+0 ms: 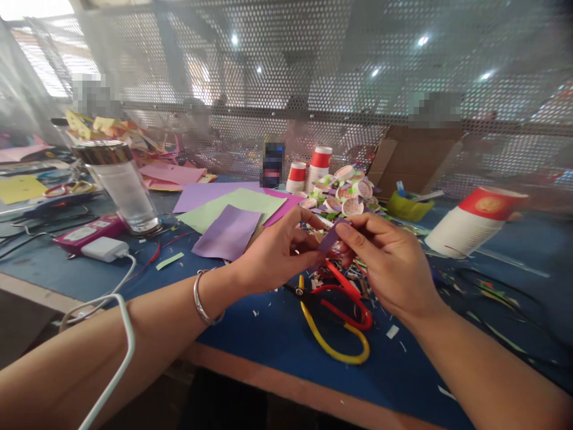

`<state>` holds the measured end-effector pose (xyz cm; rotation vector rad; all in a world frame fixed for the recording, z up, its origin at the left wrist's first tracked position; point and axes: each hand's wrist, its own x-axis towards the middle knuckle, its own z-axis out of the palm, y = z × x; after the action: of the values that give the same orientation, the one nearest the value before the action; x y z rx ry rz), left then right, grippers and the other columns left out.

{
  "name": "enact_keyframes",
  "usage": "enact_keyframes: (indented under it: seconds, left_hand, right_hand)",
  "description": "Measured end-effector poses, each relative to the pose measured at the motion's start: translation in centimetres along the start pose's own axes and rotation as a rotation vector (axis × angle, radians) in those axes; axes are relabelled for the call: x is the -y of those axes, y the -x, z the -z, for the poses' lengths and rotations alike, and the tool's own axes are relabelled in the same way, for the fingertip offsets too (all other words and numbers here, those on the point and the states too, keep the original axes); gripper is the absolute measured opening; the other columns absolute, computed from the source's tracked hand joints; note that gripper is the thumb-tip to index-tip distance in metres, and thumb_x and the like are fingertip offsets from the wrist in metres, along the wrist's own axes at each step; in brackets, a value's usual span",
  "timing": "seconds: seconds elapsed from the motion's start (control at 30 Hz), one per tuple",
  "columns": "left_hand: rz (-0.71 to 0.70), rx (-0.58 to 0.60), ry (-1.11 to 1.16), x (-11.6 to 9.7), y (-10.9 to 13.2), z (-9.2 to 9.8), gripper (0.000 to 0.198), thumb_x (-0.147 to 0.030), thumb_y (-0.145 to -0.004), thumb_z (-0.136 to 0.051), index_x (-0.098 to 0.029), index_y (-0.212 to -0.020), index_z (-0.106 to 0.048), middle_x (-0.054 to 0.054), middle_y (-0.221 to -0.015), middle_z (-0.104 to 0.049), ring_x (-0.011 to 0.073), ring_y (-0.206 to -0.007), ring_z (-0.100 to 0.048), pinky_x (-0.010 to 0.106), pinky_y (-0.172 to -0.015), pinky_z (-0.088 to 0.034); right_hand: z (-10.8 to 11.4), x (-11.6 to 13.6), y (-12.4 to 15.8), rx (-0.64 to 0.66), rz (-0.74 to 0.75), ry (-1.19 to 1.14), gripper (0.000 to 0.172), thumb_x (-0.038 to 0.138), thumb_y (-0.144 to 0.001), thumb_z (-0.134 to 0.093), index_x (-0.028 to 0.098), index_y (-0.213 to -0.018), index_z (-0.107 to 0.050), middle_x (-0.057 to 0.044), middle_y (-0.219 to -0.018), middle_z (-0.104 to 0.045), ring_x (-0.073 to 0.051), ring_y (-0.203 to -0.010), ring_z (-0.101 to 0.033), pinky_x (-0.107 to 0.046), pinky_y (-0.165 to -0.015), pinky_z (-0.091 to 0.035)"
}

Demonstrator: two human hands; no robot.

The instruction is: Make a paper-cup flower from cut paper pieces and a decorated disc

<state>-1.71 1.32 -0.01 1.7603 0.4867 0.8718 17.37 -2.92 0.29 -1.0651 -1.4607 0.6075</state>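
Head view, left hand (277,254) and right hand (391,266) raised together, fingers pinching purple scrap (332,236)

The purple strip (330,237) was mostly hidden between the left hand (277,254) and the right hand (389,269), which also covered the blades of the scissors (363,318). At three o'clock the paper cup (474,222) was blurred, its print unreadable.

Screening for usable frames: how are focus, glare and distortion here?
Head view: left hand, right hand and purple paper strip fairly sharp; mesh screen behind hazy with lamp glare; window top left blown out; paper cup at right smeared.
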Motion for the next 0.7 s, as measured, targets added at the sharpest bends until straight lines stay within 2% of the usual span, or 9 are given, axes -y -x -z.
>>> enact_keyframes:
  seconds: [0.3,0.47,0.7]
  left_hand:
    - [0.014,0.131,-0.066,0.1,0.2,0.7,0.045,-0.018,-0.085,-0.072,-0.020,-0.122,-0.046,0.003,-0.085,-0.074,0.0154,-0.079,-0.071,0.026,-0.068,-0.050]
    - [0.059,0.183,-0.033,0.0,0.2,0.8,0.042,-0.021,-0.084,-0.074,-0.020,-0.116,-0.047,0.002,-0.079,-0.073,0.0138,-0.069,-0.070,0.024,-0.061,-0.048]
    - [0.112,0.223,-0.007,-0.3,0.4,1.4,0.048,-0.021,-0.082,-0.077,-0.019,-0.121,-0.049,0.000,-0.075,-0.071,0.0121,-0.063,-0.067,0.022,-0.056,-0.047]
  right_hand:
    - [0.2,0.0,0.1,-0.008,-0.023,0.009,0.022,0.043,-0.089,-0.074,0.022,-0.082,-0.072,0.004,-0.064,-0.063,-0.007,-0.054,-0.056,-0.020,-0.052,-0.046]
    - [0.3,0.0,0.1,-0.010,-0.037,-0.009,0.020,0.041,-0.087,-0.076,0.022,-0.080,-0.073,0.004,-0.066,-0.064,-0.006,-0.054,-0.055,-0.020,-0.052,-0.045]
    - [0.2,-0.2,0.2,0.014,-0.062,-0.019,0.019,0.040,-0.086,-0.077,0.022,-0.081,-0.074,0.004,-0.066,-0.063,-0.007,-0.056,-0.056,-0.020,-0.053,-0.045]
